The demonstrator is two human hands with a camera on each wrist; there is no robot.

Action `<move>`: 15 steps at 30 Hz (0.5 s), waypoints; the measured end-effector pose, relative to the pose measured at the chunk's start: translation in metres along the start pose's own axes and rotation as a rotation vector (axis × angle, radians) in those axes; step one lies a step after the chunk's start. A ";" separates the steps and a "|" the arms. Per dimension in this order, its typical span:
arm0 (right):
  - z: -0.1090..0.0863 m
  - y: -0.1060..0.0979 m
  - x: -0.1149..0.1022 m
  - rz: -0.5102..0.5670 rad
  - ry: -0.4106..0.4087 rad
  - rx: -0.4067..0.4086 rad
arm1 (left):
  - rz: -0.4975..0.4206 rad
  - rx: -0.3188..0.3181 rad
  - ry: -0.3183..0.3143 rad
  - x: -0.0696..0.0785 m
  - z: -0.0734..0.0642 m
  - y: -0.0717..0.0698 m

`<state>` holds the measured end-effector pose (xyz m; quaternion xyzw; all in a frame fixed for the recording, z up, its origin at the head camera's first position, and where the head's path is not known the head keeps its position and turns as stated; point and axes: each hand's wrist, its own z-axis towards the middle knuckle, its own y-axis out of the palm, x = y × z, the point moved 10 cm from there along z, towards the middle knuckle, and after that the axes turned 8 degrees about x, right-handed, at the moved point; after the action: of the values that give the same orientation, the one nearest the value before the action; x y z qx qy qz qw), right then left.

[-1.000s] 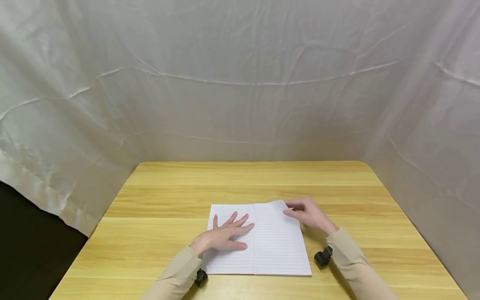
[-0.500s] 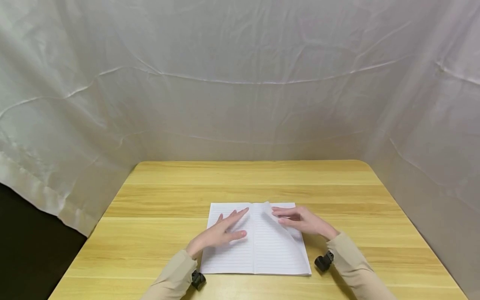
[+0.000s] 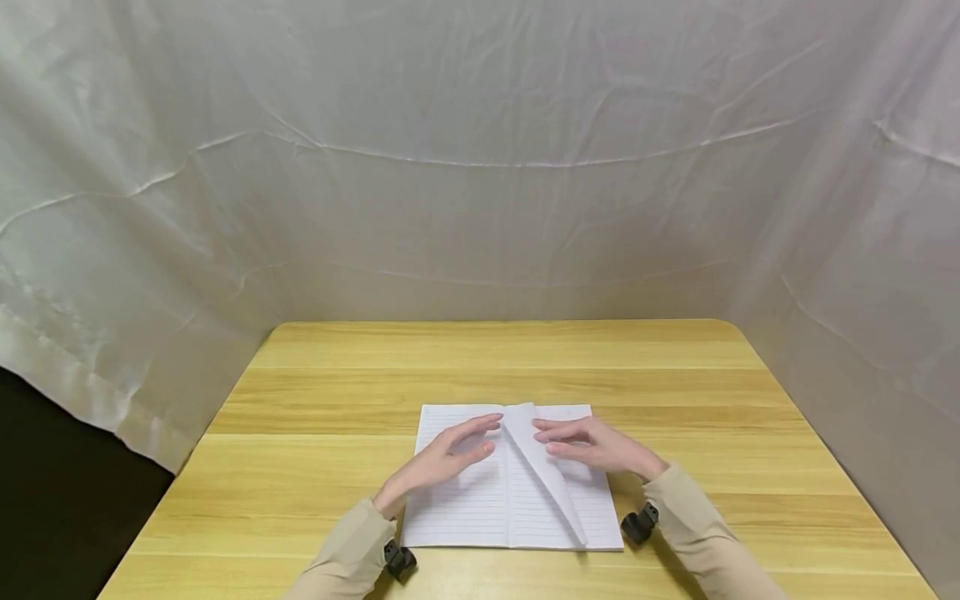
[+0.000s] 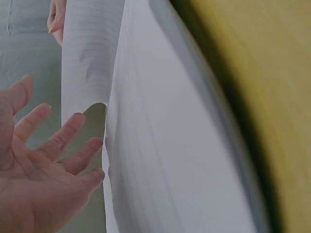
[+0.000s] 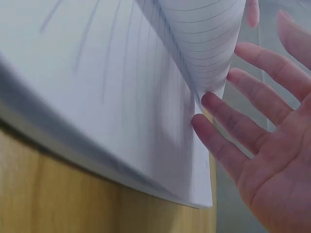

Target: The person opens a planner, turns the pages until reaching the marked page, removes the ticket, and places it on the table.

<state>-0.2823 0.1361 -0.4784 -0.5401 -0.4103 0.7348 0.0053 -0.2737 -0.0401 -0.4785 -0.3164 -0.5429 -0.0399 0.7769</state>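
Observation:
A lined white notebook (image 3: 457,521) lies spread on the wooden table. One leaf (image 3: 542,467) stands raised from its right side, curling toward the spine. Behind that leaf is my right hand (image 3: 600,444), fingers extended. In the right wrist view the fingertips of the right hand (image 5: 277,131) are right at the ruled back of the leaf (image 5: 209,43), and the thumb is apart from it. My left hand (image 3: 442,458) hovers over the left page, fingers loosely spread. The left wrist view has the left hand (image 4: 46,179) holding nothing, palm toward the raised leaf (image 4: 90,53).
The wooden table (image 3: 315,392) reaches back to a pale hanging curtain (image 3: 480,225), which also encloses both sides. A dark gap (image 3: 67,483) shows at the lower left. Small black wrist cameras (image 3: 640,524) sit under both sleeves.
The right hand has moved left and pushed the leaf up from the right page toward the spine. The left hand has lifted from lying flat on the left page.

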 end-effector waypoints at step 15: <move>0.002 0.005 -0.008 0.007 -0.060 -0.001 | 0.021 -0.011 -0.071 -0.003 0.001 0.004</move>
<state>-0.2787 0.1275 -0.4754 -0.5193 -0.4086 0.7505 -0.0100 -0.2740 -0.0375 -0.4826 -0.3276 -0.5666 -0.0238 0.7557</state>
